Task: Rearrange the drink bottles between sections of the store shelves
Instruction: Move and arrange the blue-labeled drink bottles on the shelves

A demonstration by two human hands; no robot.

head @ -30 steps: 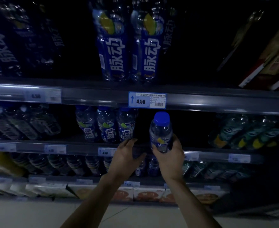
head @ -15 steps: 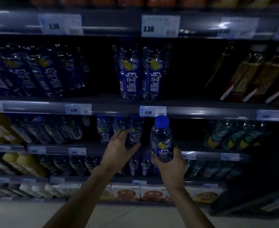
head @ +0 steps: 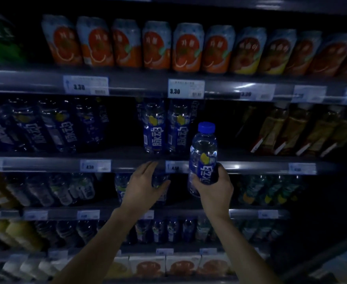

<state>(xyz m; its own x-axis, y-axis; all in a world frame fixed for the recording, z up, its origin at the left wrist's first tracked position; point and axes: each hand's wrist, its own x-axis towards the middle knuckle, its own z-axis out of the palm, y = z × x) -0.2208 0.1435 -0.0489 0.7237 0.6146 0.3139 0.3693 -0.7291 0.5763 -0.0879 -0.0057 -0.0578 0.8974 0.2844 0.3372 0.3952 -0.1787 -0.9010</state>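
Note:
My right hand (head: 213, 187) grips a clear drink bottle (head: 203, 154) with a blue cap and blue label, held upright in front of the shelf edge (head: 140, 163). My left hand (head: 143, 184) reaches toward small blue-label bottles (head: 120, 186) on the shelf below that edge, fingers curled around one dim bottle (head: 160, 181); whether it grips it I cannot tell. Two taller bottles of the same brand (head: 164, 128) stand on the shelf above, just left of the held bottle. More of them (head: 45, 128) fill that shelf's left side.
Orange and peach cans (head: 158, 48) line the top shelf. Amber bottles (head: 295, 132) stand to the right of a dark gap (head: 221, 119). Greenish bottles (head: 271, 191) sit lower right, yellow ones (head: 15, 234) lower left, cartons (head: 164, 265) at the bottom. Price tags (head: 186, 89) run along the edges.
My view has tilted upward, bringing the top can shelf into sight. My right hand has lifted the bottle higher, up to the shelf edge. My left hand has closed in on a small bottle.

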